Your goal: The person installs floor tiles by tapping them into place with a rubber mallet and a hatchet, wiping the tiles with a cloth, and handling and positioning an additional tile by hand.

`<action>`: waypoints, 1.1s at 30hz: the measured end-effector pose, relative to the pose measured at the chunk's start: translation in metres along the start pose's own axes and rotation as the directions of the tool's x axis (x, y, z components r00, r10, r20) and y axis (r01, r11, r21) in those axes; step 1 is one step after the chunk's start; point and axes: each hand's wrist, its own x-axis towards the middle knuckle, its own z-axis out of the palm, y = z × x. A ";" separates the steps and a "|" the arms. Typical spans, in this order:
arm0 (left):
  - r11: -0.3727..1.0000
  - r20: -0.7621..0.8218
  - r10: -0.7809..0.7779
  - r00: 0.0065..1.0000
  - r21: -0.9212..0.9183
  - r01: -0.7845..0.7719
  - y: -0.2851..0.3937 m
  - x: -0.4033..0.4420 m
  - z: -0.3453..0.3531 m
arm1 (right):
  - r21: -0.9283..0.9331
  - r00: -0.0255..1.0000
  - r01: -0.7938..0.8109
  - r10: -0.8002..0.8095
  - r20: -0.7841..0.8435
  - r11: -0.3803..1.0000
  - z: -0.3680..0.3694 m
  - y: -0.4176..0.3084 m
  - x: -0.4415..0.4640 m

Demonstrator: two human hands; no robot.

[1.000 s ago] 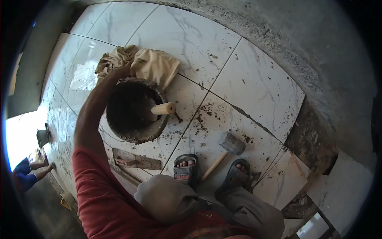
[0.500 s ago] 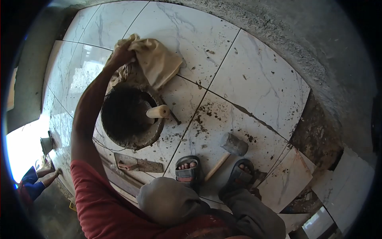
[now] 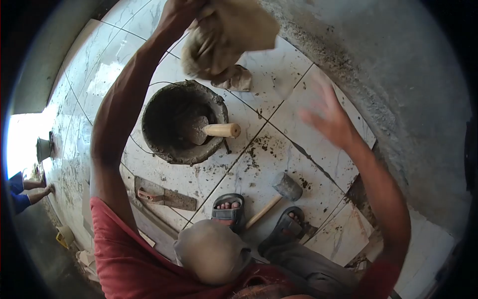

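At the top edge my left hand (image 3: 185,9) is closed on a tan cloth (image 3: 244,30), which hangs in folds above the tiles. My right hand (image 3: 328,117) is empty and blurred, fingers spread, over the floor at the right. Below the cloth stands a mortar-crusted bucket (image 3: 149,130), dark inside. A trowel (image 3: 221,130) rests in it, its wooden handle lying over the rim. Near the bucket's far side a small crumpled brown piece (image 3: 238,79) lies on the tiles; whether it joins the cloth I cannot tell.
A mallet (image 3: 287,187) lies between my sandalled feet (image 3: 229,207). To the left is a flat plastering trowel (image 3: 169,198). Crumbs of mortar dot the marble-look tiles (image 3: 284,124). Loose tile pieces (image 3: 343,234) lie at right. Another person's legs (image 3: 30,192) show at far left.
My left hand has lifted the cloth off the tiles, up and away from the bucket. My right hand has come into view at the right. The view has shifted slightly.
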 end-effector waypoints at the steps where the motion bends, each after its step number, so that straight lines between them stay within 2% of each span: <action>1: 0.987 0.018 0.073 0.997 -0.143 -0.069 0.042 -0.001 0.019 | 0.003 0.990 0.136 -0.136 -0.029 0.991 0.011 -0.008 0.041; 2: 0.926 0.060 0.146 0.988 -0.360 -0.115 0.042 0.009 0.024 | 0.130 0.986 0.136 -0.122 -0.111 0.982 0.019 -0.022 0.076; 3: 0.866 0.142 0.221 0.965 -0.484 -0.127 0.063 0.010 0.037 | 0.253 0.977 0.145 -0.098 -0.189 0.956 0.025 -0.040 0.106; 4: 0.933 0.153 0.047 0.987 -0.360 0.011 0.072 0.015 0.048 | 0.396 0.916 0.362 -0.243 -0.318 0.844 0.033 -0.061 0.132; 5: 0.927 0.190 -0.061 0.980 -0.353 0.126 0.081 0.010 0.065 | 0.509 0.894 0.368 -0.145 -0.425 0.778 0.031 -0.065 0.159; 6: 0.894 0.437 0.046 0.898 -0.419 0.158 0.086 0.006 0.070 | 0.610 0.859 0.385 -0.027 -0.511 0.693 0.029 -0.068 0.178; 7: 0.963 0.467 0.011 0.884 -0.244 0.117 0.091 -0.001 0.064 | 0.611 0.863 0.381 -0.030 -0.504 0.694 0.027 -0.065 0.181; 8: 0.996 0.487 -0.032 0.873 -0.061 0.071 0.093 -0.006 0.055 | 0.529 0.858 0.389 -0.086 -0.507 0.754 0.016 -0.057 0.180; 10: 0.985 0.255 0.143 0.956 0.059 -0.164 0.042 -0.033 0.022 | 0.354 0.842 0.408 -0.197 -0.503 0.841 -0.021 -0.026 0.175; 12: 0.895 0.204 -0.207 0.957 0.434 0.101 0.019 -0.073 -0.034 | 0.162 0.818 0.425 -0.302 -0.490 0.890 -0.059 0.014 0.173; 13: 0.739 0.175 -0.327 0.929 0.660 0.135 -0.004 -0.099 -0.068 | -0.033 0.802 0.412 -0.379 -0.461 0.911 -0.072 0.050 0.174; 14: 0.605 0.120 -0.404 0.907 0.778 0.167 -0.027 -0.132 -0.099 | -0.227 0.790 0.392 -0.452 -0.414 0.892 -0.072 0.088 0.179; 15: 0.529 -0.011 -0.484 0.875 0.793 0.302 -0.037 -0.168 -0.118 | -0.341 0.871 0.199 -0.325 -0.368 0.919 -0.061 0.107 0.174; 17: 0.496 -0.160 -0.724 0.671 0.555 0.667 -0.041 -0.226 -0.140 | -0.505 0.958 -0.142 -0.011 -0.288 0.851 -0.033 0.139 0.165; 18: 0.415 -0.240 -0.858 0.455 0.201 0.888 -0.014 -0.238 -0.119 | -0.562 0.958 -0.272 0.163 -0.237 0.781 -0.015 0.160 0.171; 20: 0.502 -0.116 -0.864 0.489 -0.152 0.851 -0.022 -0.279 -0.117 | -0.676 0.926 -0.134 -0.152 -0.346 0.725 0.031 0.259 0.207; 21: 0.559 -0.178 -0.828 0.532 -0.183 0.809 -0.015 -0.283 -0.101 | -0.669 0.924 -0.122 -0.162 -0.346 0.733 0.037 0.244 0.221; 22: 0.584 -0.237 -0.808 0.539 -0.200 0.787 -0.011 -0.286 -0.092 | -0.553 0.940 -0.243 0.053 -0.337 0.797 0.048 0.214 0.231; 24: 0.581 -0.302 -0.809 0.505 -0.281 0.764 -0.014 -0.296 -0.088 | -0.425 0.921 -0.367 0.261 -0.288 0.828 0.073 0.187 0.254; 26: 0.565 -0.333 -0.822 0.462 -0.368 0.739 -0.006 -0.304 -0.079 | -0.533 0.941 -0.294 0.338 -0.017 0.793 0.083 0.170 0.296; 28: 0.568 -0.355 -0.819 0.450 -0.399 0.720 0.000 -0.317 -0.078 | -0.548 0.995 -0.092 0.056 -0.081 0.831 0.124 0.146 0.309; 29: 0.561 -0.380 -0.824 0.420 -0.443 0.700 0.005 -0.325 -0.079 | -0.609 1.000 -0.022 0.025 -0.003 0.793 0.142 0.140 0.320; 31: 0.536 -0.402 -0.838 0.369 -0.479 0.695 0.010 -0.349 -0.085 | -0.664 0.986 0.074 0.047 0.163 0.744 0.177 0.126 0.336; 32: 0.519 -0.446 -0.841 0.305 -0.511 0.685 0.006 -0.369 -0.095 | -0.668 0.965 0.092 0.100 0.244 0.738 0.187 0.114 0.335; 33: 0.504 -0.484 -0.841 0.241 -0.543 0.671 0.004 -0.381 -0.103 | -0.662 0.960 0.078 0.123 0.252 0.745 0.191 0.095 0.329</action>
